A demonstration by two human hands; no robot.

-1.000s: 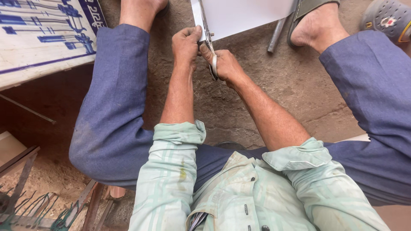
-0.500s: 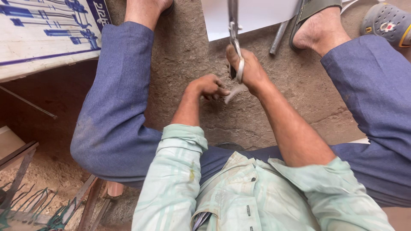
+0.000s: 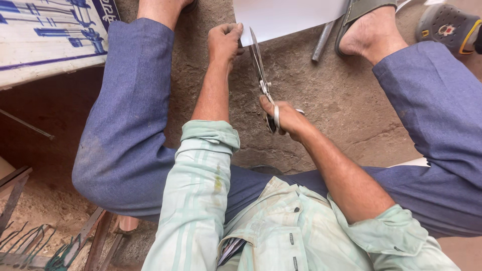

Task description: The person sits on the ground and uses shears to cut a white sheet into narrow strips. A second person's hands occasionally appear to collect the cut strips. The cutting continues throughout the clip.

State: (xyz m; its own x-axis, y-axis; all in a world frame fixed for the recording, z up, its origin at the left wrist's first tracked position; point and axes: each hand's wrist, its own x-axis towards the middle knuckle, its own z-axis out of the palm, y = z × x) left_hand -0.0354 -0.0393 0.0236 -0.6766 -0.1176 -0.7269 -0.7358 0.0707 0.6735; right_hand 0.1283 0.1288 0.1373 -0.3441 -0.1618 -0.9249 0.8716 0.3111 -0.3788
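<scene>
White sheet (image 3: 286,17); silver shears (image 3: 263,83); blue trousers (image 3: 125,125); pale green striped shirt (image 3: 201,211); white board, blue lines (image 3: 45,45); brown dirt floor (image 3: 341,105).

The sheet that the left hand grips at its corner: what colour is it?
Plain white, unpatterned. The sheet shows best in the head view, with the left hand at its corner, beside the shears.

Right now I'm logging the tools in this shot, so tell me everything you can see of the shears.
The shears are long, grey metal tin snips with narrow blades joined at a pivot. They point away from the person, tips at the edge of the white sheet. The right hand grips the looped handles; the left hand holds the sheet beside the blades.
</scene>
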